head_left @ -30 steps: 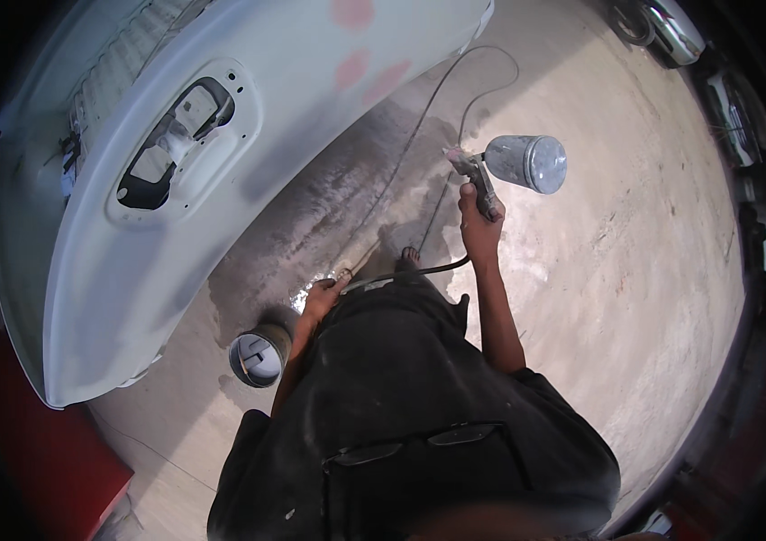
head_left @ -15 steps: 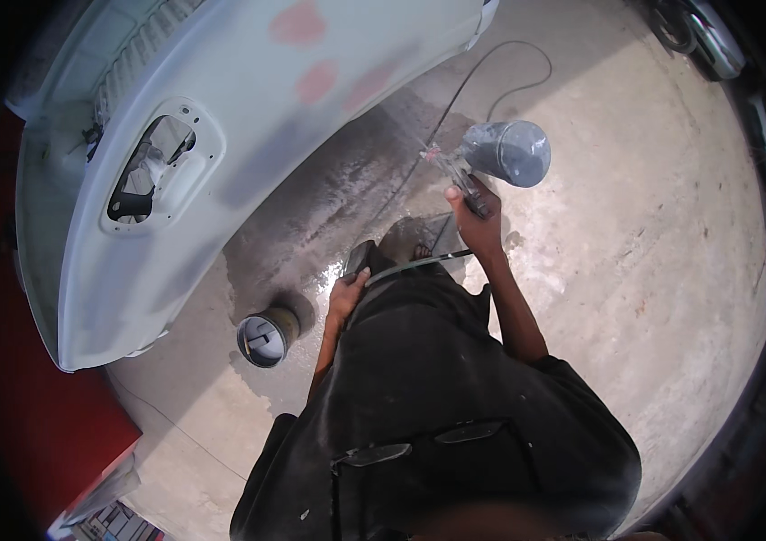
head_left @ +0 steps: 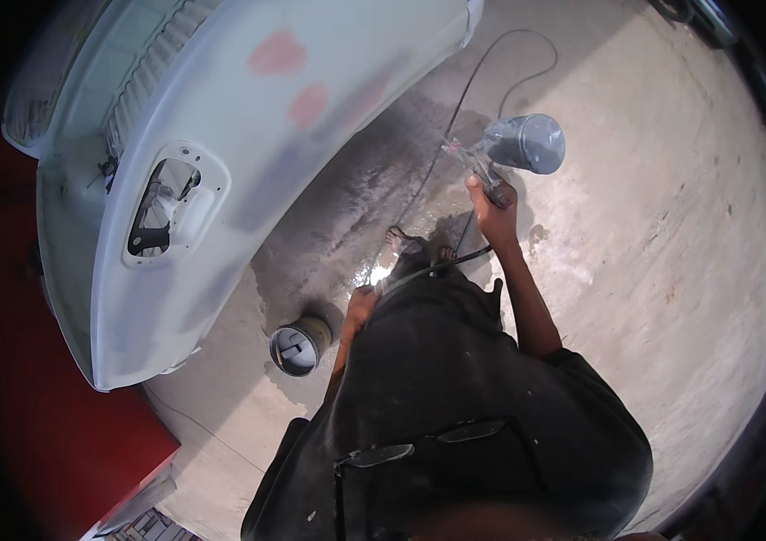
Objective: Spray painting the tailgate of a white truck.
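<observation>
Black shirt [head_left: 464, 379], loose short sleeves [head_left: 586, 392], small pale specks [head_left: 312, 517] on the cloth, thin dark-framed glasses [head_left: 381, 455], bare forearms [head_left: 528, 293]

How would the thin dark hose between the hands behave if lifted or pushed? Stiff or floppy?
The thin dark hose is probably fairly floppy: it bows between the left hand and the right wrist. It likely resists tight kinks, since that bend is smooth. Pushed endwise, it would probably buckle sideways, being slender for its length.
</observation>
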Motion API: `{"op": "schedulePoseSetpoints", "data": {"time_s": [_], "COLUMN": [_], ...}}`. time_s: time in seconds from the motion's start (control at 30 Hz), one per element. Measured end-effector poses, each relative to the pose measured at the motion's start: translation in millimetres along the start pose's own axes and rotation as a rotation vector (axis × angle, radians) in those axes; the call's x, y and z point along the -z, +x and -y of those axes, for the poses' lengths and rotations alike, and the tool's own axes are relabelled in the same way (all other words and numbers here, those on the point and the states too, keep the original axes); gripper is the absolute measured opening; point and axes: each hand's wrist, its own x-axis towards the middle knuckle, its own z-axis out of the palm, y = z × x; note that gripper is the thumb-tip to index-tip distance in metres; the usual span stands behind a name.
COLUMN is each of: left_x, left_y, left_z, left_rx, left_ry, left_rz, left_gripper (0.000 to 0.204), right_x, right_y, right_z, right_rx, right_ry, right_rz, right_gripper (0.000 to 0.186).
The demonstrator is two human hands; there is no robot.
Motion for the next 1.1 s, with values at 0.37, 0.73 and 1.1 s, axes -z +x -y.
{"op": "schedulePoseSetpoints", "data": {"time_s": [0.37, 0.73, 1.1], "left_x": [11, -2, 1], "left_y": [-7, -15, -17], "left_z": [-15, -3, -18], "left_rx": [0.062, 0.008, 0.137], "left_ry": [-0.029, -0.040, -0.059], "left_rz": [0.066, 0.028, 0.004], "left_gripper": [0.051, 0.052, 0.055], "right_x": [-17, -12, -12], "right_y": [-20, -22, -7], "right_z": [1, -14, -14], "right_rx": [-0.027, -0.250, -0.170], "right_ry": [-0.048, 0.041, 0.024], "right_rz": [0.042, 0.065, -0.185], "right_gripper": [0.029, 0.039, 0.040]}}
